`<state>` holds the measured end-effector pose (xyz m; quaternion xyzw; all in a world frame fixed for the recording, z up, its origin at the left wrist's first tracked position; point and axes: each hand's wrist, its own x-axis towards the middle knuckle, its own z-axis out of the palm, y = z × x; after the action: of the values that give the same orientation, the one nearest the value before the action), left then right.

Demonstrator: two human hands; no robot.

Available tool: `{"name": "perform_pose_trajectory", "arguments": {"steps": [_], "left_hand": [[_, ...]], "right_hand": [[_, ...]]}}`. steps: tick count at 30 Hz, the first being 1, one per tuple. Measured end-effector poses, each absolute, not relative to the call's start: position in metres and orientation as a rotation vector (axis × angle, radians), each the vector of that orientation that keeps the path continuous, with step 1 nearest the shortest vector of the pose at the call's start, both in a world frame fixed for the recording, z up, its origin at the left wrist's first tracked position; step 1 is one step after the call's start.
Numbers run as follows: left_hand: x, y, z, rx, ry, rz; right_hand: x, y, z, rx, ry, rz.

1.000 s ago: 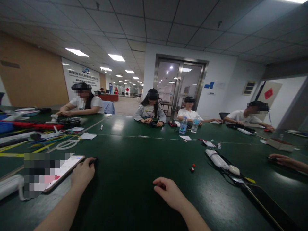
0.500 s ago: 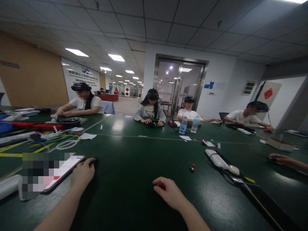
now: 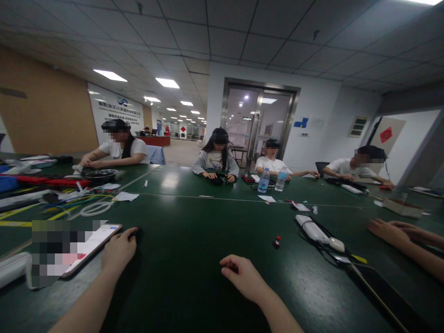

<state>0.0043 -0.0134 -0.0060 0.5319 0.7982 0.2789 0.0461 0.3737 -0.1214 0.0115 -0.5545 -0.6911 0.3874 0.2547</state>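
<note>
My left hand [image 3: 120, 249] rests on the dark green table [image 3: 187, 245], just right of a phone [image 3: 100, 238] with a lit screen, partly pixelated. Its fingers are closed on a small black object [image 3: 135, 232], mostly hidden, whose kind I cannot make out. My right hand [image 3: 244, 276] lies on the table at centre right, fingers loosely curved, with a gap between thumb and forefinger and nothing seen in it. Beyond it sits a small red and dark item [image 3: 276, 241].
Right of me lie a white power strip [image 3: 312, 230], a white rounded case [image 3: 336, 244] and a dark flat device [image 3: 385, 291]. A neighbour's hands [image 3: 391, 231] rest at the right edge. Cables [image 3: 93, 208] clutter the left; two water bottles [image 3: 263, 180] stand opposite, near several seated people.
At the right edge, the neighbour's second hand has come into view beside the first. My own hands have not visibly moved.
</note>
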Motion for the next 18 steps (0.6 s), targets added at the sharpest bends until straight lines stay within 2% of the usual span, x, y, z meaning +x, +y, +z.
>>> {"name": "perform_pose_trajectory", "arguments": {"steps": [13,18], "left_hand": [[0.008,-0.018,0.003,1.626,2.505,0.68],[0.047,-0.026,0.0,1.805,2.342,0.666]], "right_hand": [[0.372,-0.125,0.018,-1.52,-1.856,1.071],[0.369,-0.124,0.016,-1.516,-1.838,1.011]]}}
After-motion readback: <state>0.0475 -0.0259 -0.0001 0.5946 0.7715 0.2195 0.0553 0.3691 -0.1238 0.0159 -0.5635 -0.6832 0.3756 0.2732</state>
